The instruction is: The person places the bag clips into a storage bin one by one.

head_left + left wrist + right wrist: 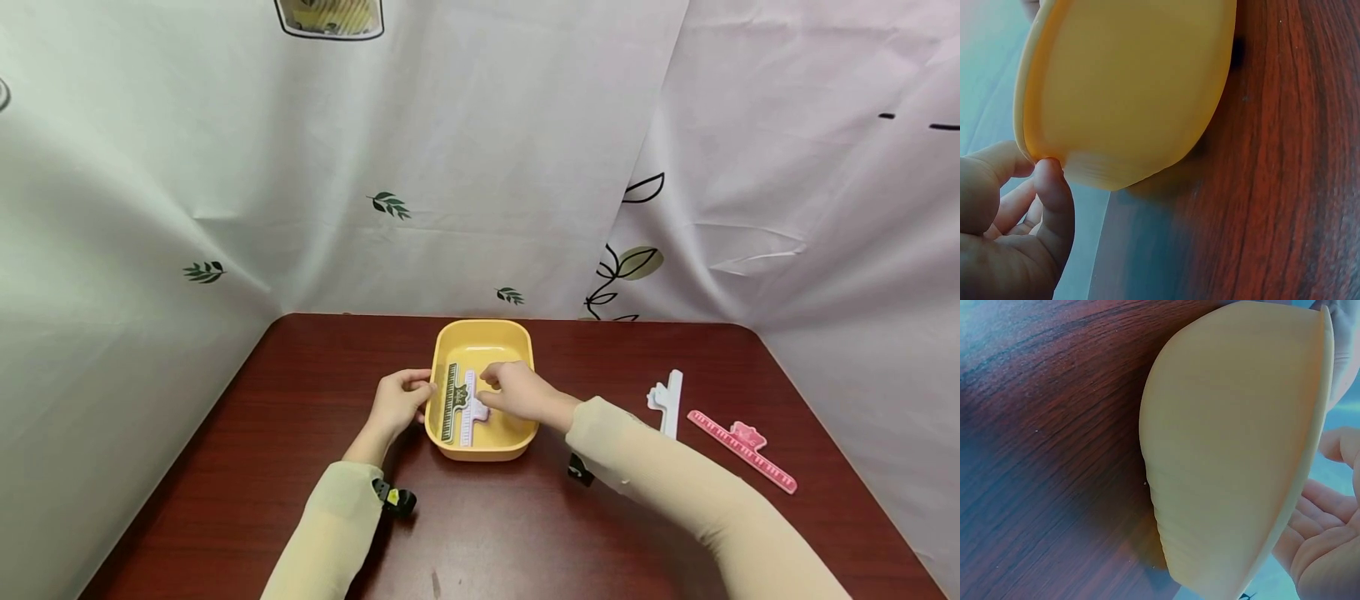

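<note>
A yellow plastic tray [480, 454] with rounded corners stands near the back middle of the table. My left hand [395, 402] pinches its left rim between thumb and fingers, as the left wrist view [1022, 231] also shows. Inside lie two long clips with piano-key markings: a dark green one [449, 408] on the left and a pale purple one [468, 421] beside it. Over the tray's right side hovers my right hand [525, 392], its fingers loosely bent and thumb apart, close to the purple clip. Nothing shows in its grasp; the right wrist view sees it partly behind the tray wall.
Right of the tray, on the dark red wooden table [262, 500], lie a white clip [672, 400], partly hidden by my right sleeve, and a pink clip [742, 452]. Pale cloth [480, 167] with leaf prints hangs behind and at the sides.
</note>
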The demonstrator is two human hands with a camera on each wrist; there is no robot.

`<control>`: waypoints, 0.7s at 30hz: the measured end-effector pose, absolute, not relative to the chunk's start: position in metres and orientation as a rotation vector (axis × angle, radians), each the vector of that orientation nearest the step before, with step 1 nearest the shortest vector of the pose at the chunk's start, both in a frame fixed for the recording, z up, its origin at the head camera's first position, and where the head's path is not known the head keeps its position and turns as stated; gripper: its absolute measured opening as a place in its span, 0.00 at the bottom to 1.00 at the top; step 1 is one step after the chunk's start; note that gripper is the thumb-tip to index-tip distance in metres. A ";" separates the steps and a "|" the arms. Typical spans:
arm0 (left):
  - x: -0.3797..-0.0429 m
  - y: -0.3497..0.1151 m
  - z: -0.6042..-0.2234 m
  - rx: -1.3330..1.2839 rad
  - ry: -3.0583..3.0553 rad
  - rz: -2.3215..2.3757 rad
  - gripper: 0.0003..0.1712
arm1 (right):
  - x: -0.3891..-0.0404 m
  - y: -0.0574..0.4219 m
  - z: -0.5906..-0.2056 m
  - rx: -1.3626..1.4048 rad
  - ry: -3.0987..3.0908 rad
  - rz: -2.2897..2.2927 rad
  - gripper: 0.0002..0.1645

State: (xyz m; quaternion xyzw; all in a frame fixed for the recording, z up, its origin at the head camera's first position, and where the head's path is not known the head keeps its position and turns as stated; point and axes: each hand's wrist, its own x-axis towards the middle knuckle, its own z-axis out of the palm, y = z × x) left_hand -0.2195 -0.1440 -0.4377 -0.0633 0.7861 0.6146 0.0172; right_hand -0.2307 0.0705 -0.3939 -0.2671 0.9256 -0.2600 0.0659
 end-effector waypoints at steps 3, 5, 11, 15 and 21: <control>-0.220 -0.144 -0.438 -0.195 2.437 1.913 0.21 | -0.230 0.072 -0.393 -0.790 2.776 -0.805 0.22; -0.220 -0.144 -0.438 -0.198 2.435 1.912 0.21 | -0.230 0.073 -0.393 -0.787 2.768 -0.819 0.22; -0.218 -0.144 -0.439 -0.219 2.429 1.913 0.21 | -0.229 0.077 -0.395 -0.797 2.777 -0.836 0.22; -0.218 -0.144 -0.439 -0.217 2.424 1.919 0.21 | -0.228 0.079 -0.397 -0.801 2.786 -0.858 0.22; -0.219 -0.144 -0.440 -0.213 2.424 1.929 0.21 | -0.228 0.081 -0.396 -0.803 2.780 -0.895 0.21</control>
